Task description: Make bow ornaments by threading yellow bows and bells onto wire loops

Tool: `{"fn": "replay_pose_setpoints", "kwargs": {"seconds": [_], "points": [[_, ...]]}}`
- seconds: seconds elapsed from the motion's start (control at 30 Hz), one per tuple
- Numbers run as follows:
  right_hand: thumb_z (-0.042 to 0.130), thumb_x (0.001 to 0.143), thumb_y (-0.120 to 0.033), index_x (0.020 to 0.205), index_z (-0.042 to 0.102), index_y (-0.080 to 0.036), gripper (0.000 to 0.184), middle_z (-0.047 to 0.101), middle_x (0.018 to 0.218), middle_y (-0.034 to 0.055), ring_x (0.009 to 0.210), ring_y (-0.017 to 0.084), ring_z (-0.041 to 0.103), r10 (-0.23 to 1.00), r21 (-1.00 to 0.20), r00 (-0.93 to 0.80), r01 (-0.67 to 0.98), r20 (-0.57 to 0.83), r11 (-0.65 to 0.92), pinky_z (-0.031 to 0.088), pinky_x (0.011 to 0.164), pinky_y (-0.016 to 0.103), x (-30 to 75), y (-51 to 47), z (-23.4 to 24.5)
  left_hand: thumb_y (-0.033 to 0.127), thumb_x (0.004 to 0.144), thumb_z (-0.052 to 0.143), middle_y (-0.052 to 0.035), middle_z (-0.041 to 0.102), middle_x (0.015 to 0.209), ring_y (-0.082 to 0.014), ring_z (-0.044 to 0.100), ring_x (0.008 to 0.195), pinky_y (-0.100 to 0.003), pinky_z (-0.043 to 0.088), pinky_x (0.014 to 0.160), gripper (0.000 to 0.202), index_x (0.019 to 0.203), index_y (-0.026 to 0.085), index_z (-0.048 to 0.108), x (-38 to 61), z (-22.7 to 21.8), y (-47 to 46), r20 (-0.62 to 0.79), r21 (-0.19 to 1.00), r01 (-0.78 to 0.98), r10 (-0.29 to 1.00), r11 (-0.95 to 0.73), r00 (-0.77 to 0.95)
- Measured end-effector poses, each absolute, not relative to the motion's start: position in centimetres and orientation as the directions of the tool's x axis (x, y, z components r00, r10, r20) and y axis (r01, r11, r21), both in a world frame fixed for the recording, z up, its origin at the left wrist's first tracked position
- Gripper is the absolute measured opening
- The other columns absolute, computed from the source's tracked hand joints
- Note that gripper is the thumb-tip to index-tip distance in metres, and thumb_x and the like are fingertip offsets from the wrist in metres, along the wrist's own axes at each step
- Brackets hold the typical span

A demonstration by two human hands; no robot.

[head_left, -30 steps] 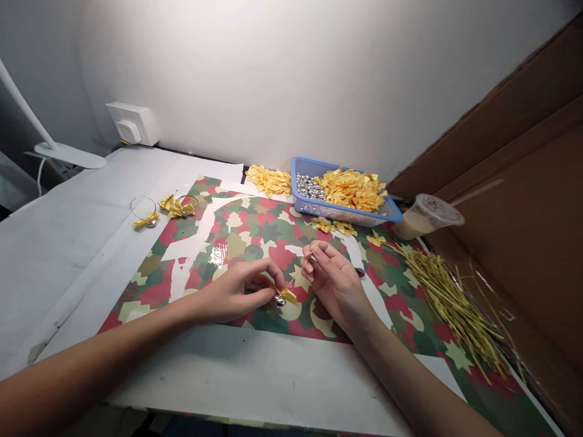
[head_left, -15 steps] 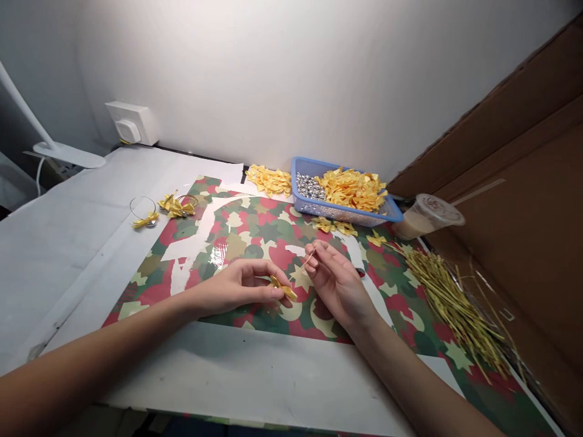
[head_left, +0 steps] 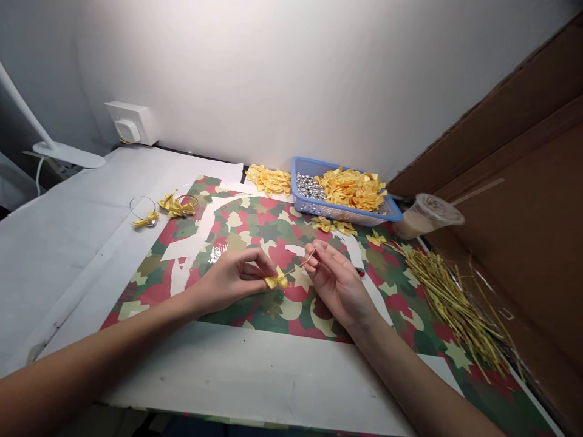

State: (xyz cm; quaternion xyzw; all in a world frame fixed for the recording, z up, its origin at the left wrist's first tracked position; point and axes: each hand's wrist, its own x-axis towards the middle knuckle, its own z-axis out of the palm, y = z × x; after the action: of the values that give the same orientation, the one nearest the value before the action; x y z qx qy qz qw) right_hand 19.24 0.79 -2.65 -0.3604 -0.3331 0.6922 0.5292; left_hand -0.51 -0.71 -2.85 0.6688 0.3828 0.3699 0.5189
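Observation:
A small yellow ribbon bow (head_left: 277, 280) is pinched between the thumb and fingers of my left hand (head_left: 237, 276). To its right, my right hand (head_left: 336, 276) has its fingertips closed on a thin, pale wire-like strand (head_left: 300, 263). This strand slants down from the right fingertips to the bow; whether it passes through the bow or only touches it I cannot tell. Both hands are just above a red, green and cream patterned sheet (head_left: 268, 315). Two more yellow bows (head_left: 334, 226) lie beyond my right hand.
A blue basket (head_left: 346, 216) of yellow bows and silver beads stands at the back, with a bow pile (head_left: 268, 180) beside it. Bows with wire rings (head_left: 177, 206) lie at left. On the right are a plastic cup (head_left: 426, 216) and a bundle of green-yellow stems (head_left: 455, 303).
My left hand has turned the bow and raised it slightly, so its face shows and it meets the strand's lower end. My right hand stays nearly still.

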Motion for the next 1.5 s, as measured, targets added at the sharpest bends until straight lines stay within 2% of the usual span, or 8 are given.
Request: {"fn": "replay_pose_setpoints", "kwargs": {"seconds": [0.13,0.3,0.4,0.77,0.97,1.17,1.27,1.5], "points": [[0.075,0.072,-0.037,0.073,0.061,-0.021,0.022,0.055,0.072,-0.0027,0.058,0.008,0.049,0.963,-0.917,-0.269,-0.378,-0.026,-0.130,0.046,0.057,0.021,19.1,0.2,-2.4,0.009,0.082,0.052,-0.0036,0.071,0.083,-0.0153,0.066,0.078,-0.027,0.052,0.069,0.015,0.082,0.019,0.063,-0.9,-3.4,-0.3,0.364,0.683,0.372,0.735,-0.628,0.573],[0.067,0.080,-0.040,0.075,0.060,-0.021,0.021,0.057,0.072,-0.0022,0.057,0.010,0.052,0.927,-0.963,-0.370,-0.265,0.058,-0.046,0.047,0.056,0.024,19.0,-0.2,-2.3,0.010,0.089,0.045,-0.0060,0.075,0.086,-0.0203,0.069,0.091,-0.030,0.054,0.075,0.025,0.080,0.019,0.066,-1.3,-3.0,-0.1,0.384,0.443,0.361,0.537,-0.821,0.751],[0.069,0.078,-0.042,0.075,0.060,-0.021,0.023,0.057,0.071,-0.0023,0.056,0.010,0.052,0.942,-0.967,-0.331,-0.253,0.057,-0.031,0.047,0.055,0.024,19.1,0.0,-2.5,0.009,0.088,0.045,-0.0059,0.076,0.093,-0.0215,0.068,0.100,-0.029,0.055,0.077,0.024,0.083,0.019,0.067,-1.6,-2.8,-0.2,0.357,0.430,0.331,0.495,-0.840,0.792],[0.072,0.071,-0.045,0.073,0.059,-0.021,0.028,0.057,0.068,-0.0035,0.055,0.009,0.052,0.976,-0.980,-0.216,-0.191,-0.005,-0.047,0.047,0.058,0.024,19.3,1.2,-3.5,0.010,0.070,0.058,-0.0067,0.074,0.099,-0.0108,0.063,0.055,-0.023,0.046,0.052,0.017,0.055,0.018,0.055,-1.7,-2.7,-0.5,0.322,0.603,0.345,0.615,-0.720,0.720],[0.065,0.072,-0.048,0.071,0.058,-0.020,0.029,0.051,0.054,-0.0043,0.045,0.011,0.045,0.980,-0.991,-0.192,0.131,-0.047,-0.022,0.037,0.043,0.024,19.9,2.0,-4.0,0.008,0.074,0.051,-0.0086,0.074,0.095,-0.0116,0.063,0.056,-0.024,0.044,0.052,0.029,0.050,0.018,0.039,-1.6,-2.1,-0.5,0.311,0.604,0.347,0.613,-0.718,0.726],[0.064,0.070,-0.031,0.061,0.060,-0.021,0.015,0.054,0.052,-0.0035,0.046,0.012,0.046,0.991,-0.939,-0.126,0.332,0.050,0.089,0.036,0.048,0.025,19.8,2.6,-3.9,0.012,0.079,0.053,-0.0100,0.074,0.096,-0.0170,0.070,0.073,-0.022,0.049,0.056,0.030,0.051,0.019,0.046,-1.8,-2.3,-0.1,0.329,0.630,0.323,0.620,-0.706,0.713],[0.062,0.072,-0.029,0.062,0.059,-0.021,0.013,0.059,0.058,-0.0025,0.048,0.012,0.049,0.986,-0.901,-0.116,0.405,0.118,0.155,0.038,0.050,0.025,19.7,2.7,-3.4,0.013,0.081,0.052,-0.0090,0.074,0.097,-0.0199,0.070,0.087,-0.023,0.054,0.066,0.030,0.052,0.019,0.047,-2.0,-2.6,0.2,0.373,0.594,0.313,0.599,-0.741,0.709],[0.051,0.081,-0.037,0.076,0.060,-0.021,0.019,0.065,0.072,0.0028,0.060,0.017,0.057,0.951,-0.770,0.073,0.607,0.300,0.196,0.044,0.059,0.029,26.4,1.2,-2.1,0.017,0.082,0.052,-0.0070,0.075,0.090,-0.0169,0.071,0.074,-0.023,0.056,0.062,0.029,0.053,0.019,0.051,-1.8,-1.5,0.0,0.517,0.409,0.416,0.582,-0.812,0.628]]}}
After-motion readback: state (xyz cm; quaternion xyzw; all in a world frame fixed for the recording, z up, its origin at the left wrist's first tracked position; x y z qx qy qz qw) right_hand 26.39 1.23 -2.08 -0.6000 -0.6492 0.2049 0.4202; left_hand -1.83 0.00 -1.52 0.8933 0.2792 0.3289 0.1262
